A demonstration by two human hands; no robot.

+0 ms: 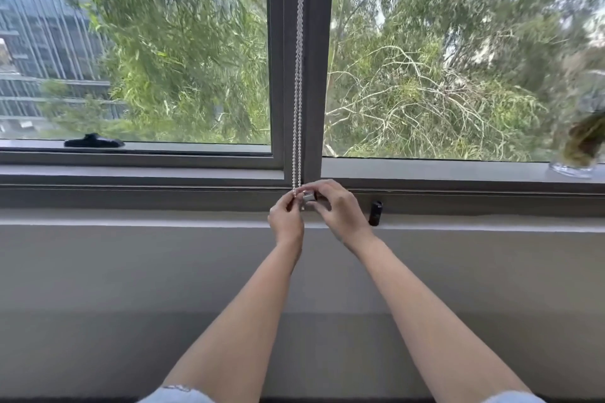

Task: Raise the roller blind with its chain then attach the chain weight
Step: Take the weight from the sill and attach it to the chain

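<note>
silver beaded chain (298,75), grey window frame (314,42), green trees (183,42)

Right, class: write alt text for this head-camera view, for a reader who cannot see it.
Two bare hands meet at the bottom of a silver beaded blind chain hanging down a grey window mullion: the left hand pinches the chain while the right hand holds a small silver metal chain weight against it. Trees fill the window.

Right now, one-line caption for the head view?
Both hands, left and right, fit the weight onto the chain at the sill.
</note>
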